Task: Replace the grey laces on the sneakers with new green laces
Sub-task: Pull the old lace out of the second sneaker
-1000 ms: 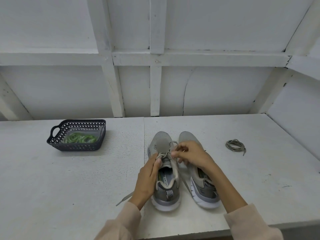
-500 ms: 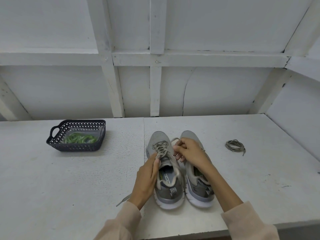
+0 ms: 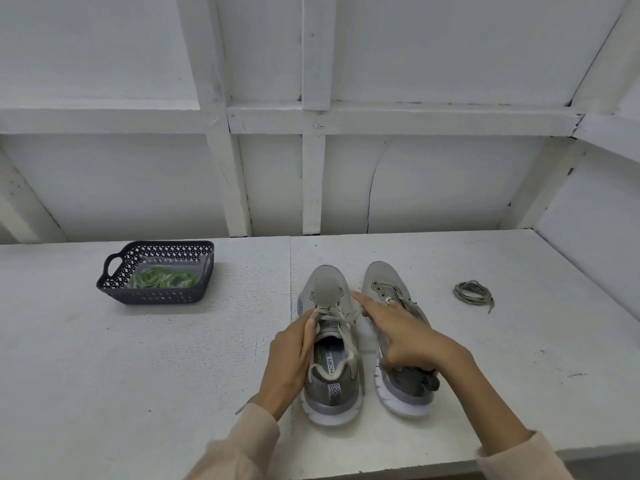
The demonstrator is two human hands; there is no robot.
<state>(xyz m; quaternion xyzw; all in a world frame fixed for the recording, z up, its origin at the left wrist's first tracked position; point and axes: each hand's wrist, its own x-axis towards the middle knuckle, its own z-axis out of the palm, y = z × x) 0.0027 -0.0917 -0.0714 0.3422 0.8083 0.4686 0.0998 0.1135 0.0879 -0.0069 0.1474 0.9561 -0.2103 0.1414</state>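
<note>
Two grey sneakers stand side by side on the white table, toes away from me. The left sneaker (image 3: 327, 292) still carries its grey lace (image 3: 337, 318), loosened across the eyelets. My left hand (image 3: 289, 358) grips this sneaker's left side at the tongue. The right sneaker (image 3: 382, 282) shows bare eyelets. My right hand (image 3: 403, 332) lies over it, index finger stretched toward the left sneaker's lace, the other fingers curled; whether it holds the lace is unclear. A removed grey lace (image 3: 472, 293) lies coiled at the right. Green laces (image 3: 160, 278) sit in the basket.
A dark perforated basket (image 3: 114, 289) with handles stands at the left rear of the table. A loose grey lace end (image 3: 244, 407) trails by my left wrist. White panelled walls close in the table behind and at the right; the table's front edge (image 3: 381, 459) runs below my arms.
My right hand has dropped from the pinched lace near the left sneaker's toe and now lies lower over the right sneaker, index finger extended. The sneakers sit slightly further apart. My left hand keeps its grip.
</note>
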